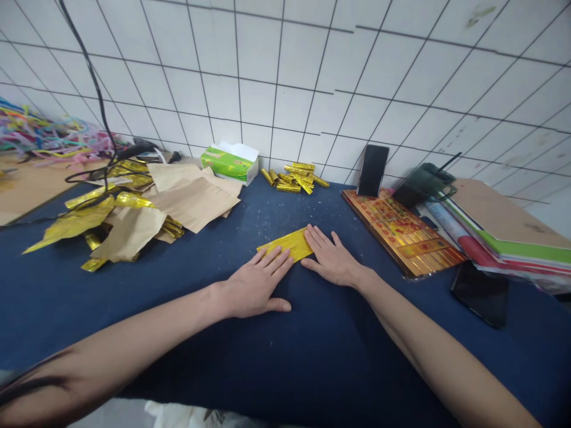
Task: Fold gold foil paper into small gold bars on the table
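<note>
A flat strip of gold foil paper (pixel 292 242) lies on the dark blue tabletop in front of me. My left hand (pixel 255 284) rests flat with its fingers on the strip's left part, thumb out to the side. On the strip's right end lie the outstretched fingers of my right hand (pixel 332 257). Both hands are open, pressing on the paper rather than gripping it. Beyond them, against the wall, sits a small pile of rolled gold paper tubes (pixel 297 178).
Brown paper sheets (pixel 191 199) and crumpled gold foil (pixel 75 223) spread at left, with a black cable (pixel 100 101). A green tissue box (pixel 229 163) stands by the wall. At right are an upright phone (pixel 373 170), a red-gold packet (pixel 401 235), stacked folders (pixel 513 220) and another phone (pixel 482 295).
</note>
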Demonstrator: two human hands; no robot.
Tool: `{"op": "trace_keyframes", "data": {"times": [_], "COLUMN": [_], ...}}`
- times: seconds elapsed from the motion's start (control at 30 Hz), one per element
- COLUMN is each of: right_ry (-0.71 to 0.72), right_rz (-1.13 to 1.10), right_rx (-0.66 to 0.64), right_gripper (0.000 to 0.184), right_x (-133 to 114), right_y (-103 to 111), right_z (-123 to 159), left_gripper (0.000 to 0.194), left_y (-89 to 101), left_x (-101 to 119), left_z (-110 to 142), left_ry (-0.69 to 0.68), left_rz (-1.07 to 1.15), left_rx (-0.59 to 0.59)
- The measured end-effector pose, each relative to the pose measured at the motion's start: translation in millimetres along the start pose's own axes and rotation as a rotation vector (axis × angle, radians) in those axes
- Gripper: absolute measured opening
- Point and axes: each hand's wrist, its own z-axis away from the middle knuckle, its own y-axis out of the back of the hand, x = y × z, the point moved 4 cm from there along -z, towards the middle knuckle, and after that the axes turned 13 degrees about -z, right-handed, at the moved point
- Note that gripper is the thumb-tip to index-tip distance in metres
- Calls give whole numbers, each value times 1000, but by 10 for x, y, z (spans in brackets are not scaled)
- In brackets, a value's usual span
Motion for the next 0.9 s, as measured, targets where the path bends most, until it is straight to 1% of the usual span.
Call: {"op": "trace_keyframes", "data": {"times": [0.07, 0.17, 0.2, 0.33, 0.47, 0.57, 0.63, 0.7, 0.73, 0.83, 0.9], "right_ry": [0, -7, -12, -23, -20, -16, -10, 29, 71, 202, 203], "right_rz": [-5, -10, -12, -9, 25, 54, 90, 124, 130, 89, 62], "right_rx": [2, -10, -13, -19, -38, -48, -9, 43, 49, -26, -45], "right_gripper": [74, 75, 74, 73, 75, 76, 78, 81, 82, 83, 85], "right_x": [-3, -8, -11, -20, 6, 2, -70, -222, -322, -588, -652], "right_y": [2, 3, 3, 6, 9, 32, 59, 62, 42, -90, -156], "right_z": [-1, 0, 1, -1, -14, -15, -2, 31, 54, 142, 198], "left_gripper": [74, 60, 58, 66, 80, 84, 84, 86, 87, 90, 91], "left_y": [24, 73, 83, 87, 59, 48, 51, 54, 53, 46, 38], "left_x": [-37, -116, -134, -149, -122, -101, -97, -97, -97, -96, -91], "left_z": [7, -8, -13, 1, 36, 43, 39, 33, 30, 26, 27], "left_ry": [9, 48, 47, -12, -36, -47, -46, -47, -48, -49, -46], "left_rz": [16, 59, 74, 93, 67, 50, 48, 46, 43, 32, 28], "left_rx": [5, 25, 23, -15, -66, -104, -112, -111, -111, -107, -95]}}
